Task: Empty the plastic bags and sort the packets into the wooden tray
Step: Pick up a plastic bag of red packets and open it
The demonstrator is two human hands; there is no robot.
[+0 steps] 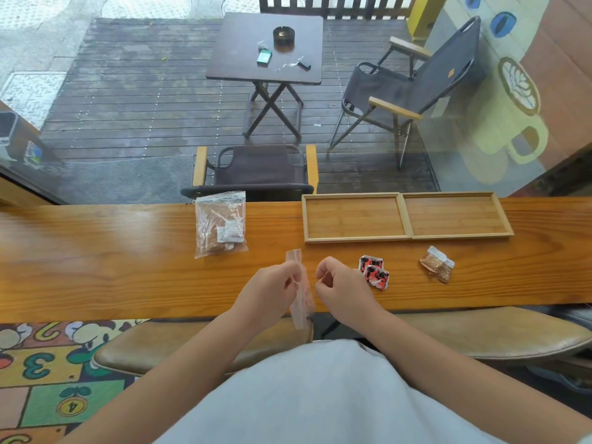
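Counter point(96, 267) spans mid-frame. Full bag point(220, 224) lies centre-left on it; two-compartment tray point(406, 216) centre-right at far edge. Two packet pairs point(374, 272) point(437, 263) below tray, apart. Thin bag point(301, 288) btwn my left hand point(272, 290) & right hand point(339, 283), centre.

This looks like a coffee shop. A long wooden counter point(96, 251) faces a big window with painted coffee cups point(509, 123). Outside sit a folding table point(266, 49) and chairs point(413, 88).
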